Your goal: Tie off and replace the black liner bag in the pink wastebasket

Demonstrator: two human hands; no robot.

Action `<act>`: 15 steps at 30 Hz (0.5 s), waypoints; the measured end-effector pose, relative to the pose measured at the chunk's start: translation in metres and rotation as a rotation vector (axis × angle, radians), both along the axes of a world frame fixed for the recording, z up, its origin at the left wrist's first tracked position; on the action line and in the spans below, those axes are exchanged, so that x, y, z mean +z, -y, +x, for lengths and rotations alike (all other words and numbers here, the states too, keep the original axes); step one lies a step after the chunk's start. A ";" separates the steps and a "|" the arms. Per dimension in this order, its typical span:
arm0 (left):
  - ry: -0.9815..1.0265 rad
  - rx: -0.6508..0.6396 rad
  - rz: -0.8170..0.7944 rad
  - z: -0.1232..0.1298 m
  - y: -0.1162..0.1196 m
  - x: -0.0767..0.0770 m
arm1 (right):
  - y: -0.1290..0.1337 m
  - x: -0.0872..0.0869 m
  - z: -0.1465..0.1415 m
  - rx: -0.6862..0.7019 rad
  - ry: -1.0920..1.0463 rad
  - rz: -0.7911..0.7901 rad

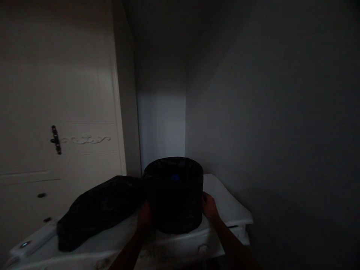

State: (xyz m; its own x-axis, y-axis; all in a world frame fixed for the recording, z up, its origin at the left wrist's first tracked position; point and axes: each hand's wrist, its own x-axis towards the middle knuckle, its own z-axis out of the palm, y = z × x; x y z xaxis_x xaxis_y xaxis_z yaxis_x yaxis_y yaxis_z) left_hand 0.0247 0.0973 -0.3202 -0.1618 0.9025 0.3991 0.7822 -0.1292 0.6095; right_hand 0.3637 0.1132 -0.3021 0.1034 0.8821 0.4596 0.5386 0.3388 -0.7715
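Note:
A round black bin (180, 210), which seems to be covered in black plastic, stands upright on a white dresser (222, 195). Deep in its opening shows a small blue spot (176, 177), too dim to name. Against the bin's right side, my right hand (209, 206) is closed with its fingers curled at the wall. My left hand (144, 215) is at the bin's left side, beside a black plastic bag (104, 206); its fingers are lost in the dark. That bag stretches out to the left over the dresser top, and I cannot tell whether it joins the bin's covering.
On the left rises a white wardrobe (84, 93) with a dark handle (56, 140). A grey wall (267, 112) runs close along the right side. The dresser front has a drawer knob (203, 249). A small shiny item (25, 244) is at the dresser's left end. The room is dim.

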 end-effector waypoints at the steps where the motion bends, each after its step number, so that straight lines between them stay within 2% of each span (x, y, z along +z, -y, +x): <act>1: -0.005 -0.004 -0.010 0.000 0.000 0.001 | 0.000 0.000 0.000 0.004 -0.001 0.001; 15: -0.002 -0.009 -0.038 0.006 0.010 0.017 | 0.003 0.005 0.000 0.033 0.016 -0.022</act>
